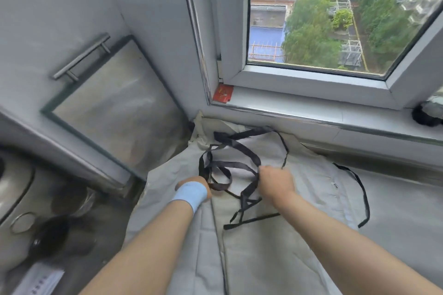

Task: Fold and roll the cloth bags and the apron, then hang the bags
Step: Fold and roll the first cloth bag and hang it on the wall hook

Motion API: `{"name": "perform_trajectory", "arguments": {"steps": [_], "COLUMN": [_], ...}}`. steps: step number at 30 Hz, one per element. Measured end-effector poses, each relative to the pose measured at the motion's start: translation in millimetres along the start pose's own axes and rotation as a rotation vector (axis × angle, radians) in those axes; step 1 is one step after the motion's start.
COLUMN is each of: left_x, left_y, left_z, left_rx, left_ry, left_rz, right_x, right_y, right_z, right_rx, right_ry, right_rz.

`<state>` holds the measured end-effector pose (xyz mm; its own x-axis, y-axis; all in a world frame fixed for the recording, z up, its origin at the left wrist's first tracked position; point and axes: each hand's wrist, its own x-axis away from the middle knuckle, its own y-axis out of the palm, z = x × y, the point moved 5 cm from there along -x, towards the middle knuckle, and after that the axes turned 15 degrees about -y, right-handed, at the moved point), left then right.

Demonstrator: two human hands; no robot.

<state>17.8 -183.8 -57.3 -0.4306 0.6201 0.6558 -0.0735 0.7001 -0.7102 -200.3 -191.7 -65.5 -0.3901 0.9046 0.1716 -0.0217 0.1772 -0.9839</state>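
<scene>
A pale grey apron [268,242] lies spread flat on the counter below the window. Its black straps [230,165] lie in tangled loops across its upper part, and one more black strap [359,189] trails off to the right. My left hand [203,187], with a light blue band on the wrist, is mostly hidden behind the wrist and sits at the left loop of straps. My right hand [275,179] pinches the straps where the loops cross. A crumpled cream cloth [203,132] lies in the corner behind the apron.
A glass-edged metal hood [115,108] slants on the left below a cabinet with a bar handle [81,57]. A steel stove top with a black knob [48,235] is at lower left. The window sill [311,108] runs behind, with a red card [223,94] and a dark object [426,115].
</scene>
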Motion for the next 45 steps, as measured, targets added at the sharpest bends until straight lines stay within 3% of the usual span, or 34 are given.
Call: {"name": "perform_trajectory", "arguments": {"steps": [4,8,12,15,18,21,24,27,31,34,38,41,43,45], "left_x": [-31,-39,-52,-61,-63,-64,-66,-67,-51,-41,-3,25,39,52], "left_y": [-10,-26,-30,-21,-12,-7,-4,-9,-14,-7,21,54,72,80], "left_z": [-10,4,-2,-6,-2,1,0,-6,-12,-14,5,18,23,22], "left_rx": [0.327,0.595,0.634,0.714,0.807,0.775,0.837,0.762,0.709,0.658,0.522,0.371,0.234,0.197], "left_ry": [0.102,0.368,0.251,0.119,0.097,0.153,0.129,0.075,0.073,0.037,0.238,0.370,0.421,0.398], "left_rz": [0.043,0.032,0.043,-0.105,-0.350,-0.405,-0.350,-0.156,0.079,0.149,0.075,0.032,0.115,0.299], "right_x": [-49,-102,-141,-157,-164,-167,-164,-148,-104,-67,-2,38,58,74], "right_y": [-39,-49,-38,-26,-35,-47,-58,-60,-52,-29,-2,20,28,30], "right_z": [-45,-80,-83,-76,-72,-66,-59,-58,-56,-51,-40,-32,-29,-29], "right_rx": [-0.041,-0.090,-0.040,-0.072,-0.138,-0.296,-0.458,-0.568,-0.426,-0.252,-0.226,-0.284,-0.260,-0.259], "right_ry": [-0.204,-0.396,-0.327,-0.248,-0.252,-0.195,-0.143,-0.204,-0.292,-0.352,-0.379,-0.333,-0.342,-0.342], "right_rz": [0.256,0.141,-0.074,-0.158,0.038,0.183,0.305,0.330,0.364,0.262,0.148,-0.051,-0.099,-0.087]}}
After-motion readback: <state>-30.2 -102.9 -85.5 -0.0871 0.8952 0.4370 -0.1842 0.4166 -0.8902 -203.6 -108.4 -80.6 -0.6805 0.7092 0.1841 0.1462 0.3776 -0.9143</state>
